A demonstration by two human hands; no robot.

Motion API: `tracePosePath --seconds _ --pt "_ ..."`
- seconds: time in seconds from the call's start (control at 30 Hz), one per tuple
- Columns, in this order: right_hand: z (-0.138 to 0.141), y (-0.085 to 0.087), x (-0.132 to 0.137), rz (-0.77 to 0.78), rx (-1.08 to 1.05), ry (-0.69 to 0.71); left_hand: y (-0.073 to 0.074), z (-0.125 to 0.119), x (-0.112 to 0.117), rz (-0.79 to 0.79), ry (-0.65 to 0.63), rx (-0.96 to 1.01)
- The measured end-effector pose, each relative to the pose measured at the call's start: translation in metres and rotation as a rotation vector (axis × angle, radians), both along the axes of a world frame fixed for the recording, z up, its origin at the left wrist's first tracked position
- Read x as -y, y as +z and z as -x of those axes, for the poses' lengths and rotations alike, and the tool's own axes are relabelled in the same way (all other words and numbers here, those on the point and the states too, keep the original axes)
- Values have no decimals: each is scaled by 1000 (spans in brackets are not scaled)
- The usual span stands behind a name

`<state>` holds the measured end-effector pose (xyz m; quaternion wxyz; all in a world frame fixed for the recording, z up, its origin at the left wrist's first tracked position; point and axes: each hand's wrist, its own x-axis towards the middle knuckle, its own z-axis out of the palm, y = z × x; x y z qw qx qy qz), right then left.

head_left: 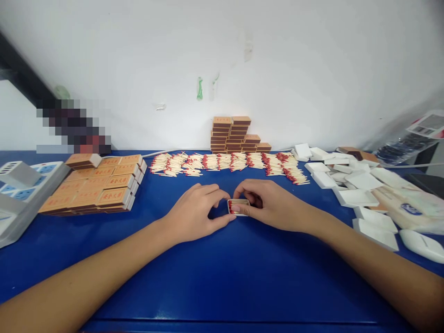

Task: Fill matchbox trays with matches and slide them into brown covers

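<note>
- Glossy blue counter fills the lower frame below a white wall.
- Shallow white cardboard trays lie jumbled at the right of the frame.
- Orange-and-brown cardboard matchboxes stand in a neat block at left.
- Loose wooden matches with red heads line the upper middle in uneven bunches; a brush from a knuckle could scatter them.
- Left hand and right hand meet at centre over a small pale cardboard matchbox tray. Uneven pressure could tip it and spill its contents, or buckle its thin walls.
- Left fingers, parted by about the tray's width, appear clamped on its left end; right fingers curl behind it, the thumb over the matches.
- Red-tipped matches inside the tray lie lengthwise, partly hidden.
</note>
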<state>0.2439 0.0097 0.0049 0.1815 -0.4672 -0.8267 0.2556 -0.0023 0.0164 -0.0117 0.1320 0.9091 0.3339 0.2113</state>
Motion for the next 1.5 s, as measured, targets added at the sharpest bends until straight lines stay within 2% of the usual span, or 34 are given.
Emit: tracePosePath --seconds 0.3,0.4,0.87,1.2,1.37,1.43,1.5 --pt "-11 0 -11 -39 -27 -25 0 0 0 -5 3 -1" --pt "-12 -3 -14 3 -63 -41 0 0 0 -6 5 -3" --pt "-3 -3 -7 0 -5 -42 1 0 1 -4 6 -3" --pt "-2 -3 -6 9 -27 -15 3 -1 1 6 11 -8" --pt "-1 -5 -4 -35 -65 -22 4 -1 1 14 9 -11" --pt "-5 -2 -10 -65 -102 -77 4 -1 2 8 17 -14" --pt "-15 5 -24 -119 -146 -249 4 0 2 11 23 -9"
